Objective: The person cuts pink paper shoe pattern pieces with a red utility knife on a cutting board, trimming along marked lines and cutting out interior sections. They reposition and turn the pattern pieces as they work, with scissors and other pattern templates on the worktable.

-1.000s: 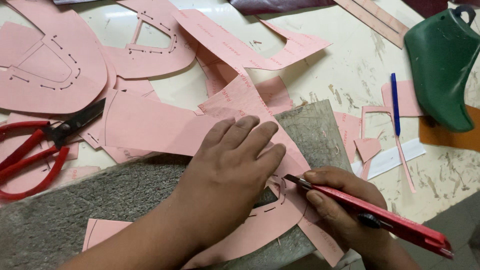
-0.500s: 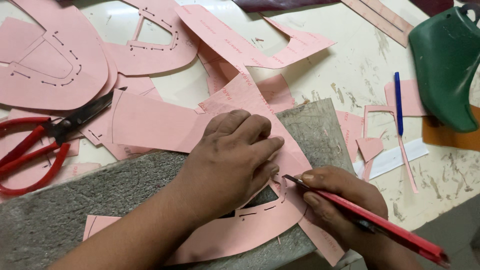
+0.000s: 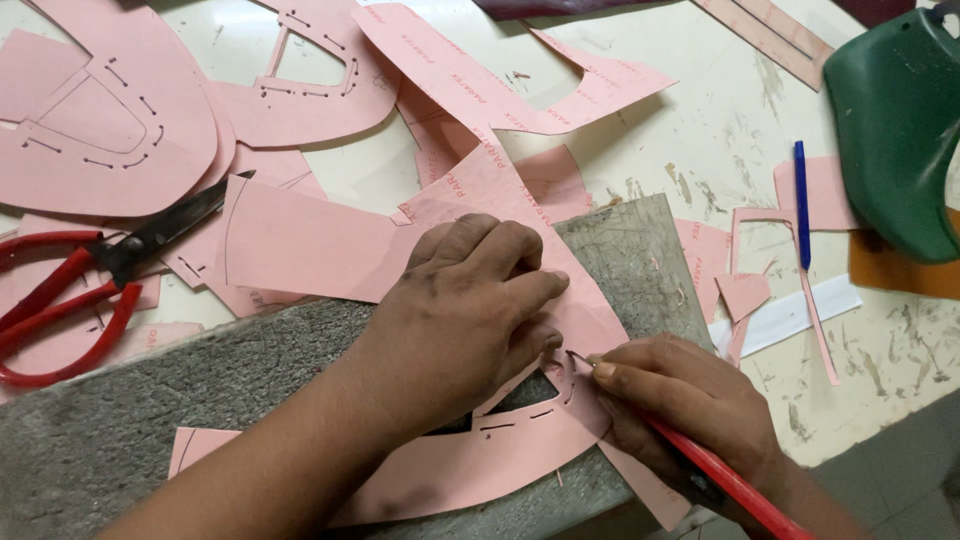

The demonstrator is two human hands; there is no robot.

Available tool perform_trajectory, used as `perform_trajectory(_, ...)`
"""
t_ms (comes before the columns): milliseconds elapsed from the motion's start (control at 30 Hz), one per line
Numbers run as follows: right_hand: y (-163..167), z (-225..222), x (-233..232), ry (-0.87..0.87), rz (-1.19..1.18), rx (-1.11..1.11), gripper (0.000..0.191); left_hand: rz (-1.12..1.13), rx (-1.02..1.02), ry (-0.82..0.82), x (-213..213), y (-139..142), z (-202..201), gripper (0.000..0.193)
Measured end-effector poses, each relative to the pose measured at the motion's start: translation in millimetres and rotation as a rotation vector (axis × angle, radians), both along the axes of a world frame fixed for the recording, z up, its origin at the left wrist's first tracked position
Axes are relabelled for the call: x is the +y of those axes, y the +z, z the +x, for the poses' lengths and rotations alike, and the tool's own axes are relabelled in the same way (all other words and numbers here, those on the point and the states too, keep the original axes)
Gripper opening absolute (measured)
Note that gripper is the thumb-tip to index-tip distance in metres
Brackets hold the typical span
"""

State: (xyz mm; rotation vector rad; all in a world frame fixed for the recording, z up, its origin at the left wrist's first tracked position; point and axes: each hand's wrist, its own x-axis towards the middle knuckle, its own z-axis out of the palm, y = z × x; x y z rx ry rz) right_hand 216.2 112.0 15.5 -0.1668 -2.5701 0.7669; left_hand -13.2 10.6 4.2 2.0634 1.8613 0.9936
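My left hand (image 3: 462,315) presses flat on a pink paper pattern piece (image 3: 500,195) that lies on a grey cutting slab (image 3: 150,400). My right hand (image 3: 690,400) grips a red-handled craft knife (image 3: 735,485), its tip touching the pink piece just right of my left fingertips. Short slits and a cut-out opening show in the pink piece below my left hand.
Red-handled scissors (image 3: 85,285) lie at the left on more pink pattern pieces (image 3: 100,110). A blue pen (image 3: 801,200) and pink scraps lie at the right. A green plastic shoe last (image 3: 900,130) stands at the far right. The table edge runs along the lower right.
My left hand has slid slightly right and down on the pink piece. The knife tip has moved a little along the cut near my left fingertips.
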Motion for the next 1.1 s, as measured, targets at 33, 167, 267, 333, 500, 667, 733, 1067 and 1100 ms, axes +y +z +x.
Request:
perform_trajectory(33,0,0,0,0.002,0.001,-0.006,0.040,-0.006,-0.001,0.001,0,0,0,0.037)
perform_trajectory(167,-1,0,1,0.015,0.004,0.022,0.041,-0.013,0.004,0.003,1,0,0,0.037)
perform_trajectory(267,-2,0,-1,-0.002,-0.007,0.012,0.042,-0.026,-0.012,-0.001,0,1,-1,0.037)
perform_trajectory(333,-2,0,-2,-0.014,-0.003,0.011,0.042,-0.030,-0.017,-0.002,0,1,-1,0.037)
perform_trajectory(500,0,-1,-4,-0.022,-0.011,0.021,0.040,-0.031,-0.012,-0.001,1,0,0,0.036)
perform_trajectory(667,-2,0,-8,-0.060,-0.024,0.035,0.038,-0.053,-0.025,-0.006,2,0,-1,0.036)
perform_trajectory(733,-5,0,-10,-0.100,-0.025,0.049,0.034,-0.042,-0.025,-0.007,2,1,-1,0.036)
perform_trajectory(1067,-10,12,-10,-0.246,-0.354,-0.066,0.023,-0.209,0.162,-0.058,13,20,3,0.030)
perform_trajectory(1100,-11,12,-7,-0.223,-0.342,-0.052,0.023,-0.289,0.184,-0.064,18,22,3,0.026)
